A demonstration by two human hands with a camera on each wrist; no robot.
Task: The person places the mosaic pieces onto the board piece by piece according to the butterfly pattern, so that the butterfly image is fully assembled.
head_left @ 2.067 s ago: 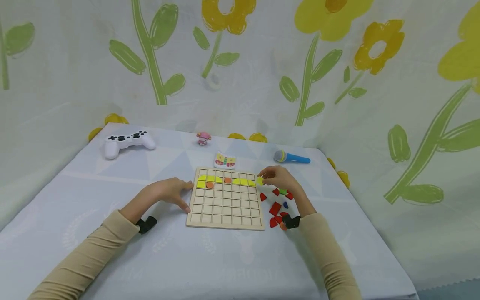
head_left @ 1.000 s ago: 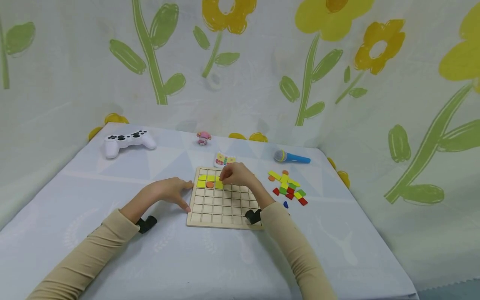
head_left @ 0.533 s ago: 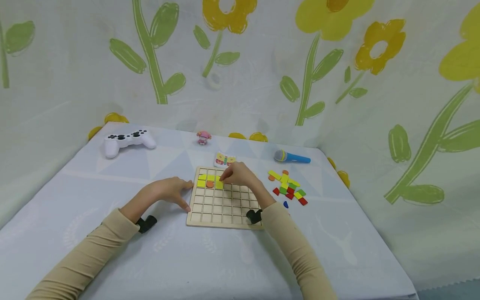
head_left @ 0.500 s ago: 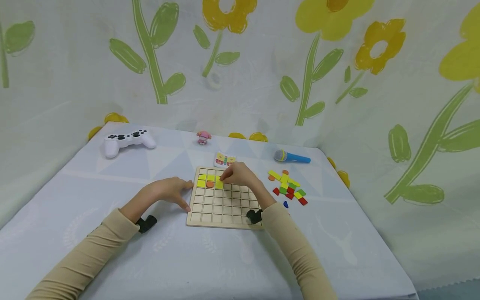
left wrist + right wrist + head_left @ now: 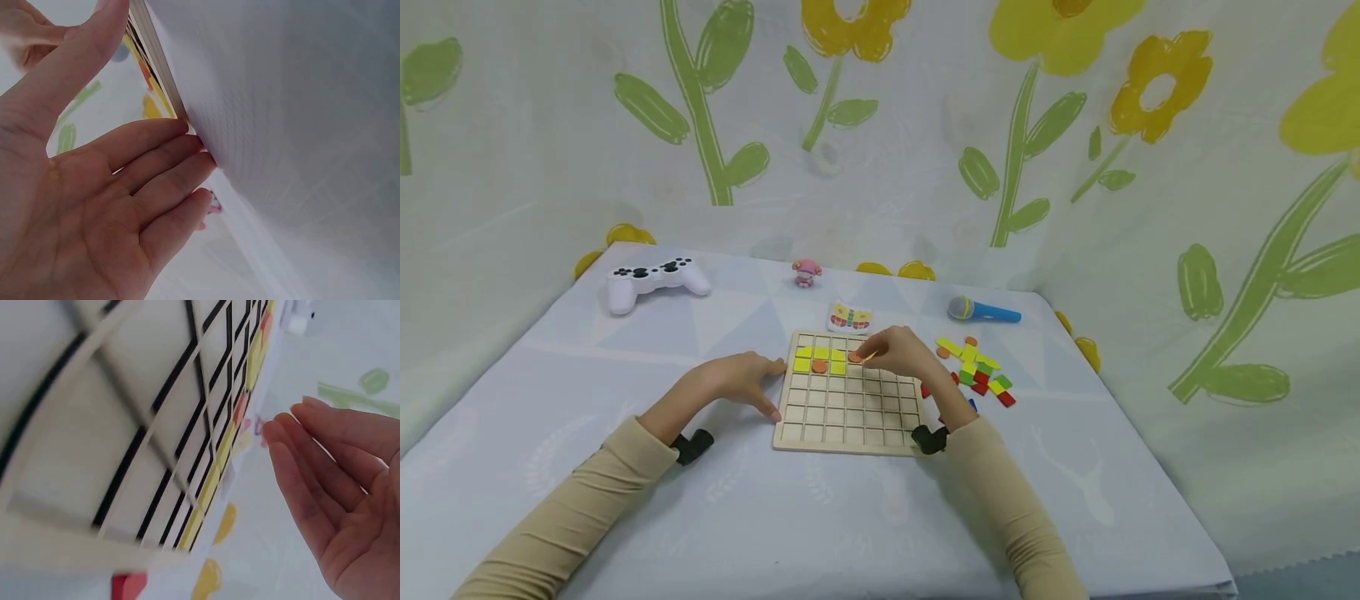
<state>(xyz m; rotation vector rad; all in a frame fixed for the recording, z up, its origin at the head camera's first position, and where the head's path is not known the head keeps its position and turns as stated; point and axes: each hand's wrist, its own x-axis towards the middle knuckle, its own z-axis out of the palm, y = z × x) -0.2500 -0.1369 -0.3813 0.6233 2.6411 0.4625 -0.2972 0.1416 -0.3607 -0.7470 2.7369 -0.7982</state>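
Observation:
A wooden grid board [image 5: 842, 417] lies on the table. Yellow pieces and orange discs fill cells in its upper rows, among them a yellow square [image 5: 838, 367] and an orange disc [image 5: 820, 367]. My left hand [image 5: 741, 379] rests against the board's left edge; the left wrist view shows its fingers straight, touching the rim. Over the upper right of the board hovers my right hand [image 5: 898, 350], near a second orange disc [image 5: 854, 357]. In the right wrist view the right hand [image 5: 350, 487] has its fingertips close together, with no piece visible between them.
Loose red, green, yellow and orange pieces [image 5: 977, 367] lie right of the board. Behind it are a patterned card [image 5: 850, 318], a pink figurine [image 5: 806, 272], a blue toy microphone [image 5: 985, 311] and a white game controller [image 5: 657, 282].
My right hand carried a yellow piece from the board's right side into the second row, where a yellow square now lies. Then the hand moved slightly right, off it. The left hand stays put.

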